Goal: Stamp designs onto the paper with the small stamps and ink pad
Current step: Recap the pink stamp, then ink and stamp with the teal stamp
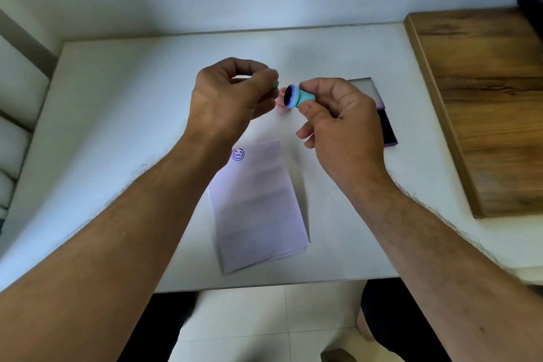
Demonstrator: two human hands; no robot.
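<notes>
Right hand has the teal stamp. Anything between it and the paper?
Nothing visible. The right hand holds the teal stamp in the air, inked face turned toward the left hand. The paper lies below and nearer, bare except for one print at its far left corner.

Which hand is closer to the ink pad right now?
Right. The right hand, holding the teal stamp, overlaps the ink pad in view; the left hand is farther left, beyond the stamp.

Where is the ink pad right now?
In the head view, the ink pad lies open on the white table, right of centre, partly hidden behind the right hand and just left of the wooden board.
</notes>
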